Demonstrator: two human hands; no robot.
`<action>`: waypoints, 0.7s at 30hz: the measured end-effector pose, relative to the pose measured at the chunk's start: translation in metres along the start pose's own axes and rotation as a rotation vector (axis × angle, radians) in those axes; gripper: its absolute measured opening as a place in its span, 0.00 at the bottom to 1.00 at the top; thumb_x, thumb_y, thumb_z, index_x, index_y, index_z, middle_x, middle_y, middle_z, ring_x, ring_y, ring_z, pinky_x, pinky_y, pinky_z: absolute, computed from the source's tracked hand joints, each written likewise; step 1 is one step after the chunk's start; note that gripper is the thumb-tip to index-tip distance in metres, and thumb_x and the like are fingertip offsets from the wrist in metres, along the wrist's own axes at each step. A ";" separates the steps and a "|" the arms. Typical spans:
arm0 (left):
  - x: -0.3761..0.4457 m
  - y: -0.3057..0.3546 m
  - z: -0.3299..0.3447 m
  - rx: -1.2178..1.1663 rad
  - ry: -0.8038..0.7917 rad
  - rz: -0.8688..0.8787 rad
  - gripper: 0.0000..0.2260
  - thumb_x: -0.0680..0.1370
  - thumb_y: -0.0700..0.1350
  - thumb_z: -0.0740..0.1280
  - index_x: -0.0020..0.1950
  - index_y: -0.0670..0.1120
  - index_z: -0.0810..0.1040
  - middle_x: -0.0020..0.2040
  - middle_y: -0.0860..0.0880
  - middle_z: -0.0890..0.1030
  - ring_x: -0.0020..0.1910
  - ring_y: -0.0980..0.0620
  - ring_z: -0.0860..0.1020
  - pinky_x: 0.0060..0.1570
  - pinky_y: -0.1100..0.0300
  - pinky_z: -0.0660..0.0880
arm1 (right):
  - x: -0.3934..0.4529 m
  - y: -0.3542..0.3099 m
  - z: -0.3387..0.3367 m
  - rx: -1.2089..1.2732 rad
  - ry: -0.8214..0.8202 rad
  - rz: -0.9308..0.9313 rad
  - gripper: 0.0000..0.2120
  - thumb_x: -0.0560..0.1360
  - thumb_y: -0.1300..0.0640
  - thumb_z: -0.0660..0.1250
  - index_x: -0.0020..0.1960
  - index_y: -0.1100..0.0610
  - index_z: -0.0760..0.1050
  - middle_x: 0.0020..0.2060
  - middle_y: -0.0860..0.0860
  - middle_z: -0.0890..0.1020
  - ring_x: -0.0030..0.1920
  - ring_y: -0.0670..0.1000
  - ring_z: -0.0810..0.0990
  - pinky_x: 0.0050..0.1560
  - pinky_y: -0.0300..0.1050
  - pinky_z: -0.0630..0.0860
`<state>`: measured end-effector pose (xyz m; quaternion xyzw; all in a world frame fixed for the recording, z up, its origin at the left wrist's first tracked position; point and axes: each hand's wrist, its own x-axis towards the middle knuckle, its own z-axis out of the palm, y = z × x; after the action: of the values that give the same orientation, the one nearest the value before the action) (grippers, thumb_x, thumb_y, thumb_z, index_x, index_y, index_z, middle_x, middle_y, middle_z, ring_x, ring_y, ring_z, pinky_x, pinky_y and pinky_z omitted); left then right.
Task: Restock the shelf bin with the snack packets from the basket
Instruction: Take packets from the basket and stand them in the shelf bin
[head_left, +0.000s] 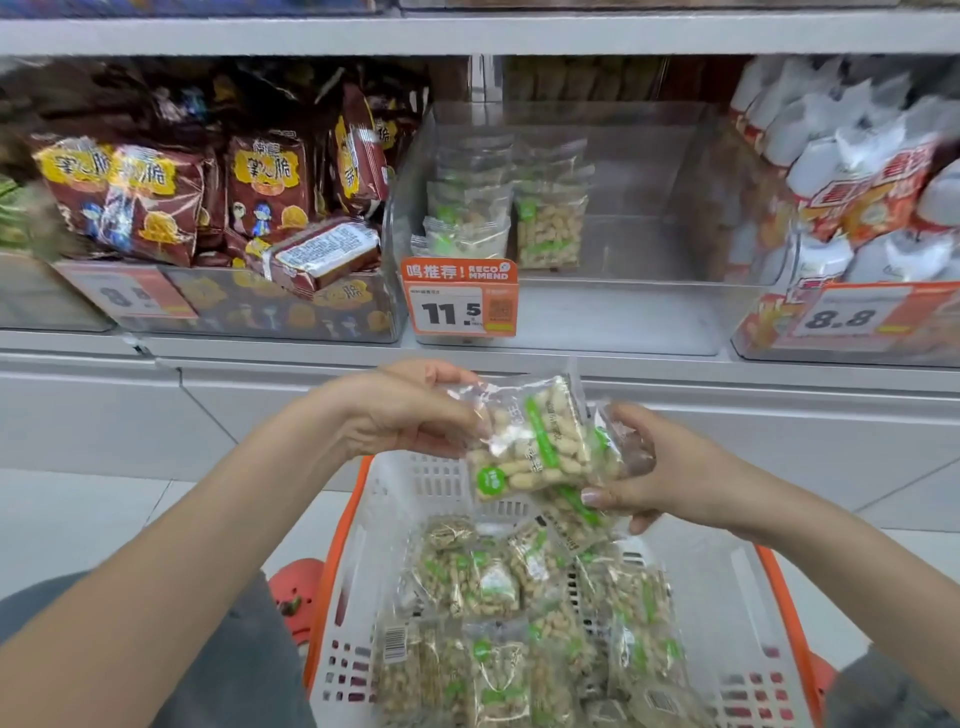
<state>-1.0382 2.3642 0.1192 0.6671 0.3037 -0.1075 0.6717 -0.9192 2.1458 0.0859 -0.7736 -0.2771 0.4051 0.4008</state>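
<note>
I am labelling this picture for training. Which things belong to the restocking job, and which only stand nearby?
Job: left hand, right hand, held peanut packets, basket, clear shelf bin.

Nearby: brown snack bags, white and orange bags, red shoe.

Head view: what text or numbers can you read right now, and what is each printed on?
"鸣推荐! RECOMMEND" and "11.5": orange price tag on the clear shelf bin.
"8.8": price tag at right.
"掌心脆": brown snack bags.
Left price tag: blurred.
Peanut packets in the hands: print unreadable.
</note>
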 end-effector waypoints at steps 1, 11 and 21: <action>0.002 0.002 -0.003 0.003 -0.005 0.007 0.15 0.71 0.29 0.69 0.50 0.46 0.74 0.35 0.46 0.81 0.29 0.55 0.79 0.35 0.63 0.79 | 0.004 0.002 -0.002 -0.006 0.009 0.016 0.29 0.65 0.62 0.78 0.56 0.42 0.68 0.44 0.50 0.74 0.32 0.48 0.81 0.33 0.43 0.80; 0.012 0.006 -0.004 -0.082 0.147 0.084 0.03 0.73 0.44 0.71 0.42 0.46 0.78 0.34 0.50 0.77 0.34 0.53 0.74 0.41 0.57 0.75 | 0.002 0.006 -0.007 0.067 -0.018 0.013 0.23 0.65 0.59 0.78 0.56 0.58 0.73 0.35 0.54 0.82 0.31 0.47 0.78 0.31 0.40 0.77; 0.004 0.001 0.008 -0.023 0.090 0.130 0.04 0.77 0.44 0.67 0.44 0.43 0.77 0.26 0.52 0.79 0.22 0.58 0.76 0.24 0.67 0.74 | -0.013 -0.009 -0.010 0.089 -0.001 -0.101 0.18 0.64 0.63 0.78 0.48 0.49 0.76 0.34 0.44 0.80 0.25 0.41 0.76 0.28 0.35 0.74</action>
<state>-1.0318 2.3575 0.1173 0.6818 0.2909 -0.0302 0.6705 -0.9184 2.1370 0.1020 -0.7397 -0.2977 0.3969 0.4545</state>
